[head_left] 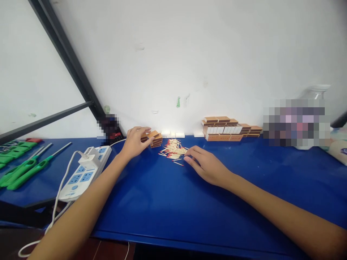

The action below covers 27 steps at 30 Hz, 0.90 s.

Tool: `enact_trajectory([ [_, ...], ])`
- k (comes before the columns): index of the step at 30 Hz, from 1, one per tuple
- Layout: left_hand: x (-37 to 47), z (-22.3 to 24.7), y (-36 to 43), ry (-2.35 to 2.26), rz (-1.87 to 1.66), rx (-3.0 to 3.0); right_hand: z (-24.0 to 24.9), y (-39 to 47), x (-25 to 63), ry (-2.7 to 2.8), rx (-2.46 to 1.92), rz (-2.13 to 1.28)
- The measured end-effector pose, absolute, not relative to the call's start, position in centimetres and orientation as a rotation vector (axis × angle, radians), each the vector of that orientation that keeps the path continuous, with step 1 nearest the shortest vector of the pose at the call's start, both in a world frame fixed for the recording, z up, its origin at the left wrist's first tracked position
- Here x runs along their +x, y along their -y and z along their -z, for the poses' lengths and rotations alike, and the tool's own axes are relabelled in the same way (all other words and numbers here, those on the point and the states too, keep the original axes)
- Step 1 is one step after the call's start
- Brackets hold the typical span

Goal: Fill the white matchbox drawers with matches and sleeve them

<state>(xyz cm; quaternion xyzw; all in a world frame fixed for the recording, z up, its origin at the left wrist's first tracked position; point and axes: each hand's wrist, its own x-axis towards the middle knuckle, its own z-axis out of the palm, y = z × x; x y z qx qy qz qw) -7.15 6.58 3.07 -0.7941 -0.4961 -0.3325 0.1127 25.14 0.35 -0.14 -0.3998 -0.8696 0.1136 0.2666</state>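
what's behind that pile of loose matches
Small white pieces sit behind the match pile on the blue table, near the wall. Anything low down directly behind the heaped matches is covered and can't be seen.

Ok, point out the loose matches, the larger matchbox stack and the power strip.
Loose matches [174,148]: head view, middle of the pile.
Larger matchbox stack [224,129]: head view, white row about midway up.
Power strip [86,176]: head view, blue socket on its top face.

Matches [174,148] lie between two groups of matchboxes [224,137]
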Motion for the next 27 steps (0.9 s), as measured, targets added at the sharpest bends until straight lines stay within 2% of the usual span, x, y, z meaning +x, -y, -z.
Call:
enact_trajectory([
  [8,-5.2,-4.0,-3.7,1.105,0.963,-2.195,0.5,-0.8,25.4,2.308,-1.085,-0.227],
  [12,-0.5,-4.1,-0.1,0.929,0.613,-2.526,0.2,-3.1,25.5,2.324,-1.233,-0.147],
  [15,2.1,-2.9,1.0,0.979,0.368,-2.830,-0.4,-6.2,25.1,2.353,-1.352,-0.101],
  [21,1.4,-0.1,-0.9,1.119,0.696,-2.802,-1.3,-12.4,22.5,2.419,-1.446,-0.030],
  [27,-0.8,0.1,-1.9,1.357,0.991,-2.767,-1.2,-14.3,21.6,2.525,-1.464,0.019],
])
